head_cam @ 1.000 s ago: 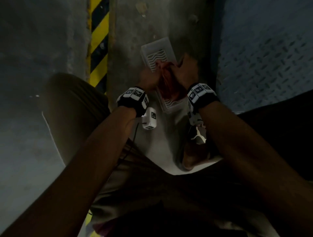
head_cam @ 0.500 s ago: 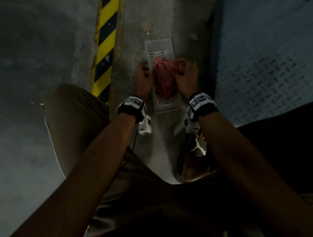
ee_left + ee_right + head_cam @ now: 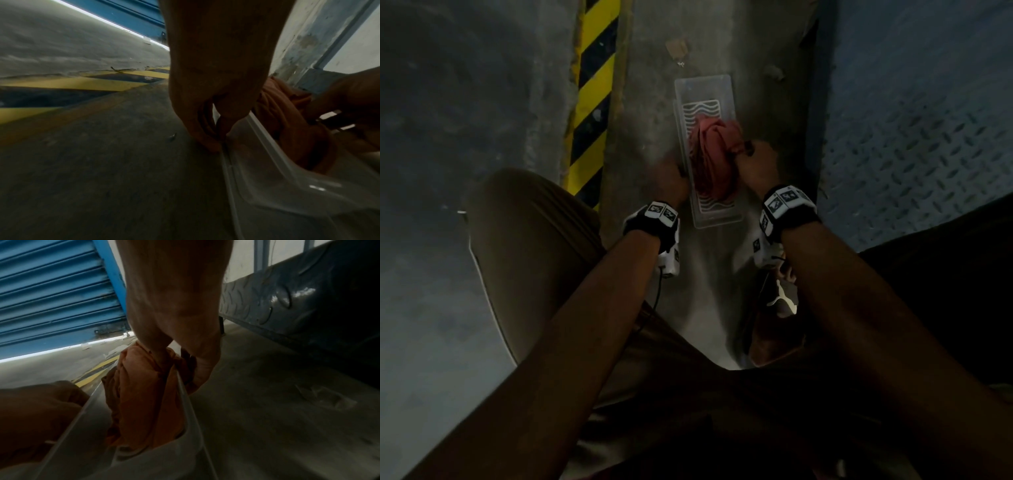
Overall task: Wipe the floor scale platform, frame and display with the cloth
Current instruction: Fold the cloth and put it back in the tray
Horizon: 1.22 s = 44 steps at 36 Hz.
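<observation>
A crumpled red cloth (image 3: 710,161) lies bunched in a clear plastic tray (image 3: 703,89) on the concrete floor. My right hand (image 3: 755,161) pinches the cloth's right side at the tray's right rim; the right wrist view shows the fingers closed on the cloth (image 3: 144,394) beside the rim of the tray (image 3: 189,402). My left hand (image 3: 671,181) is at the tray's left edge, where its fingers (image 3: 205,129) pinch the rim of the tray (image 3: 267,178), with the cloth (image 3: 287,113) behind. The scale's diamond-plate platform (image 3: 928,120) lies to the right, untouched.
A yellow-and-black hazard stripe (image 3: 592,85) runs along the floor to the left. My bent knee (image 3: 527,240) and a shoe (image 3: 780,294) flank the tray. A blue roller shutter (image 3: 51,288) stands ahead. A small scrap (image 3: 676,48) lies beyond the tray.
Both hands held the cloth over the tray; the cloth now sits lower in it. My left hand has let go of the cloth and moved to the tray's left rim.
</observation>
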Tool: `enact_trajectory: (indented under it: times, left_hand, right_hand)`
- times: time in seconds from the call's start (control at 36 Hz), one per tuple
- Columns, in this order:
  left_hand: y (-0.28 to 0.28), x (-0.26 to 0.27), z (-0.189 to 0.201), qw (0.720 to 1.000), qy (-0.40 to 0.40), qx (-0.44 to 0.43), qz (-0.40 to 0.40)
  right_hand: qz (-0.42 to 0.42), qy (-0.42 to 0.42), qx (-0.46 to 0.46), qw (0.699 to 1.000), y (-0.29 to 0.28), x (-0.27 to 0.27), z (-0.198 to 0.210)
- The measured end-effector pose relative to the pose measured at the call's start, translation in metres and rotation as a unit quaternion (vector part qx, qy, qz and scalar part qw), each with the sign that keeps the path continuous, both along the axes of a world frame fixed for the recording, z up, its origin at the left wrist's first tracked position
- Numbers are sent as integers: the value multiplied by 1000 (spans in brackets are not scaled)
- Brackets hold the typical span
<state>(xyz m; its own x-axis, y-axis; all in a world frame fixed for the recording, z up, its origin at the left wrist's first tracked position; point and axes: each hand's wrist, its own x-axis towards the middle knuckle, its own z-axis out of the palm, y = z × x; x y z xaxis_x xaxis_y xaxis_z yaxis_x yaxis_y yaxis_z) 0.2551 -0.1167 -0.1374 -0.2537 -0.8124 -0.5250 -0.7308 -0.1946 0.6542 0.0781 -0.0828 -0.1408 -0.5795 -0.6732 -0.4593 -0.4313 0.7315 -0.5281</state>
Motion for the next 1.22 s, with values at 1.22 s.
enact_trajectory:
  times: [1.22]
  left_hand:
    - [-29, -18, 24, 988, 30, -132, -79]
  right_hand:
    - [183, 1, -90, 979, -26, 4, 10]
